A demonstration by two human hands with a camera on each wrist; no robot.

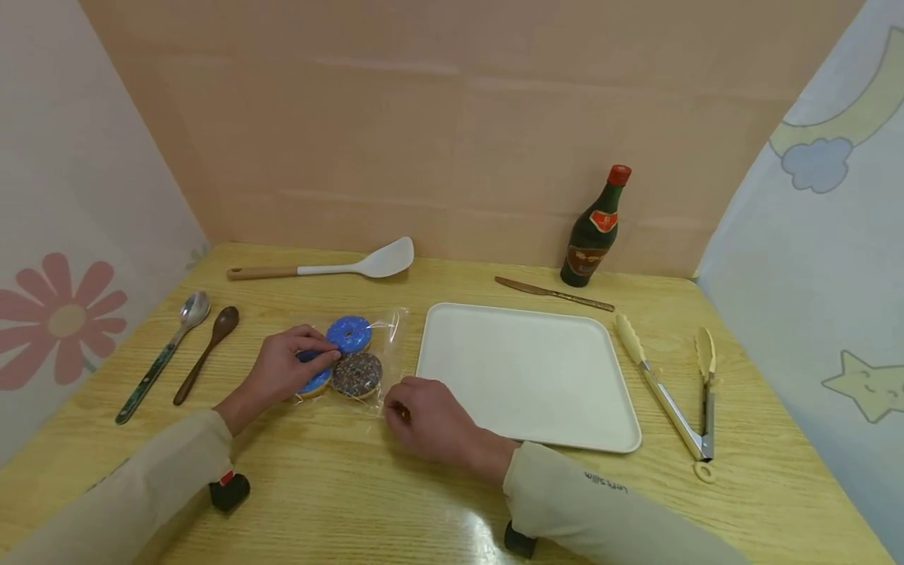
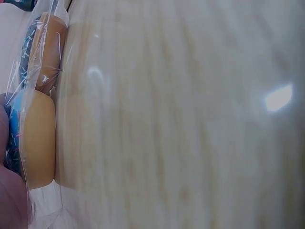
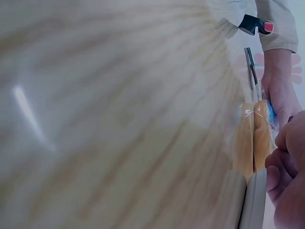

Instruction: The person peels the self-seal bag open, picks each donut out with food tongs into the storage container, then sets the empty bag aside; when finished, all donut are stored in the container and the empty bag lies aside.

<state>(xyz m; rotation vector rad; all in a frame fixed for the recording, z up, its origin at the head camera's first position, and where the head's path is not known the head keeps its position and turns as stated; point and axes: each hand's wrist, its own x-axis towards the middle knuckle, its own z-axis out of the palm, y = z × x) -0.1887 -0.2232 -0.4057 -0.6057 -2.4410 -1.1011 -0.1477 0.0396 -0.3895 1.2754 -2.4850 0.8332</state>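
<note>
Three toy doughnuts lie in a clear plastic bag [image 1: 395, 322] left of the white tray. Two have blue icing [image 1: 349, 335], and the third is a brown sprinkled doughnut [image 1: 357, 375]. My left hand [image 1: 286, 365] reaches over the lower blue doughnut and holds it through the bag, thumb and index finger close together. At the bag's lower right corner, my right hand [image 1: 431, 420] has curled fingers and seems to pinch the plastic; the exact contact is hidden. The left wrist view shows the blue-iced doughnut [image 2: 40, 138] in the bag beside my left fingers [image 2: 12, 195].
The white tray [image 1: 530, 377] lies right of the bag, with tongs [image 1: 671, 400] beyond it. Behind are a table knife [image 1: 554, 294], a dark bottle [image 1: 593, 231] and a white spatula [image 1: 332, 267]. A metal spoon [image 1: 165, 353] and a wooden spoon [image 1: 206, 357] lie at left.
</note>
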